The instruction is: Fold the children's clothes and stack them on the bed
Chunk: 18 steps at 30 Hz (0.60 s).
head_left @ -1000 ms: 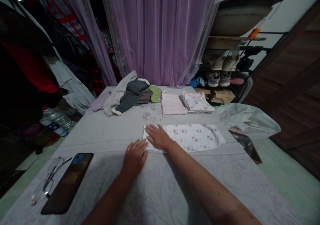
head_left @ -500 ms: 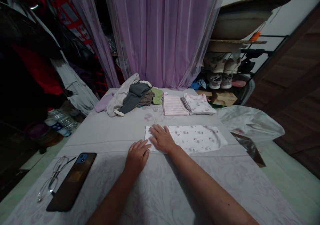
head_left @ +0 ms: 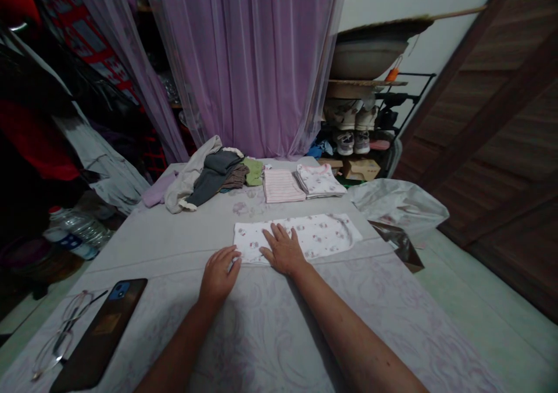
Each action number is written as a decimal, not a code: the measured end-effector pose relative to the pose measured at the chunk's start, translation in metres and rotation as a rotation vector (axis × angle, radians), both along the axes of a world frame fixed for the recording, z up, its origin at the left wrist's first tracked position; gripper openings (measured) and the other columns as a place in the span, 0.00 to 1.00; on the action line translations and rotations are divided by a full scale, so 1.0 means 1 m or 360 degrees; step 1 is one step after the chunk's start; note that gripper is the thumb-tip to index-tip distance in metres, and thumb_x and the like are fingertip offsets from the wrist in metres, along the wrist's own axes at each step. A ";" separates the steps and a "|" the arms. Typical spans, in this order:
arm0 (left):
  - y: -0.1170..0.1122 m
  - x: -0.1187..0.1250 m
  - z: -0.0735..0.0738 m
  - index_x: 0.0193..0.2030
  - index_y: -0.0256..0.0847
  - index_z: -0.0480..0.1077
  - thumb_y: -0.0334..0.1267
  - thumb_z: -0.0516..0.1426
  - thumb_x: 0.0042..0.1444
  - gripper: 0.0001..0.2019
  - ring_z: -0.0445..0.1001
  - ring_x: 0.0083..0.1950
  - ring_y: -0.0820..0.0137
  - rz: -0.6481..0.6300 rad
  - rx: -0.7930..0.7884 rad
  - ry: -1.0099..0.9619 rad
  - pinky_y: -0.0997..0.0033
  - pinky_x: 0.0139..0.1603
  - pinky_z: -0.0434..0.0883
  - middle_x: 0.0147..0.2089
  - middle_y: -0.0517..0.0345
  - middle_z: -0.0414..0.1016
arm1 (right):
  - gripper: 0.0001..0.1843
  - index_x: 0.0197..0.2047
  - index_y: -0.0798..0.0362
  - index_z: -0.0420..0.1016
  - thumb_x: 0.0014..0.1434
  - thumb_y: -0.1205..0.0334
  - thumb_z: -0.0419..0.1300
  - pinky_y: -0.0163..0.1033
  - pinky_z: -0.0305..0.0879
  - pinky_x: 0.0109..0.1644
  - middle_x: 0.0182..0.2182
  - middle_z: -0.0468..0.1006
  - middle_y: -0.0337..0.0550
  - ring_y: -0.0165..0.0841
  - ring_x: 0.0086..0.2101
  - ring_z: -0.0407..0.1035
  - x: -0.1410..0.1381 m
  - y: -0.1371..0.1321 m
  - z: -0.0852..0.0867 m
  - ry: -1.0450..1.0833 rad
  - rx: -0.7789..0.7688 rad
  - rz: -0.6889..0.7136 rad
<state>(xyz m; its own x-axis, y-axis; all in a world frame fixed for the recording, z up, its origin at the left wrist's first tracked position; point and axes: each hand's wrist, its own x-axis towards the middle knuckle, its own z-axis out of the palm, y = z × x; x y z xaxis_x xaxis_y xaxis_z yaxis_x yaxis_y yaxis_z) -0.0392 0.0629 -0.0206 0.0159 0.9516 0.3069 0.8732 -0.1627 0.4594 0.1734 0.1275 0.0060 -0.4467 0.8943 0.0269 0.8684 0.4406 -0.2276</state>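
A white printed garment (head_left: 322,235), folded into a long strip, lies flat on the pale bedsheet (head_left: 270,335) in front of me. My right hand (head_left: 282,249) presses flat on the strip, left of its middle, fingers spread. My left hand (head_left: 217,275) rests on the sheet just below the strip's left end, fingers stretched out, fingertips at its corner. Neither hand holds anything. Behind the strip sit two folded pieces: a pink striped one (head_left: 282,185) and a white printed one (head_left: 319,180).
A heap of unfolded clothes (head_left: 209,175) lies at the far left of the bed. A phone (head_left: 99,333) and glasses (head_left: 56,342) lie near left. A water bottle (head_left: 72,233) lies off the left edge; a plastic bag (head_left: 399,202) at right; purple curtain (head_left: 244,61) behind.
My right hand slid to the right along the strip, away from its left end. My left hand stayed by the strip's left corner. The camera view swung to the right.
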 end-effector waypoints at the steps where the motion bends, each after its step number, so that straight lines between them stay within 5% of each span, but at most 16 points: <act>1: 0.000 0.000 0.004 0.46 0.42 0.75 0.43 0.50 0.61 0.15 0.73 0.56 0.61 0.0058 -0.0027 -0.0023 0.57 0.60 0.66 0.54 0.51 0.78 | 0.32 0.69 0.49 0.56 0.67 0.45 0.46 0.65 0.37 0.66 0.70 0.51 0.55 0.47 0.68 0.44 0.001 -0.004 0.002 0.0028 0.0017 0.0000; 9: 0.019 0.004 0.045 0.56 0.42 0.67 0.49 0.54 0.57 0.22 0.75 0.52 0.57 0.0475 -0.0580 -0.0068 0.62 0.49 0.68 0.48 0.51 0.81 | 0.23 0.61 0.53 0.68 0.64 0.58 0.53 0.59 0.39 0.69 0.63 0.66 0.53 0.45 0.64 0.55 0.008 -0.050 -0.007 0.0330 0.0217 0.0091; 15: 0.045 0.004 0.059 0.27 0.41 0.70 0.45 0.62 0.43 0.11 0.76 0.34 0.63 0.0492 -0.0851 -0.0506 0.71 0.32 0.65 0.26 0.57 0.76 | 0.33 0.66 0.58 0.61 0.58 0.62 0.58 0.53 0.46 0.69 0.64 0.63 0.57 0.44 0.64 0.55 -0.009 -0.056 -0.013 0.0523 0.0216 0.0110; 18: 0.044 0.013 0.069 0.24 0.41 0.66 0.48 0.63 0.41 0.14 0.70 0.24 0.71 0.0380 -0.0936 -0.1019 0.74 0.27 0.64 0.18 0.65 0.67 | 0.42 0.69 0.61 0.53 0.54 0.61 0.62 0.56 0.47 0.68 0.67 0.57 0.61 0.47 0.65 0.52 -0.026 -0.053 -0.010 0.0606 0.0216 0.0060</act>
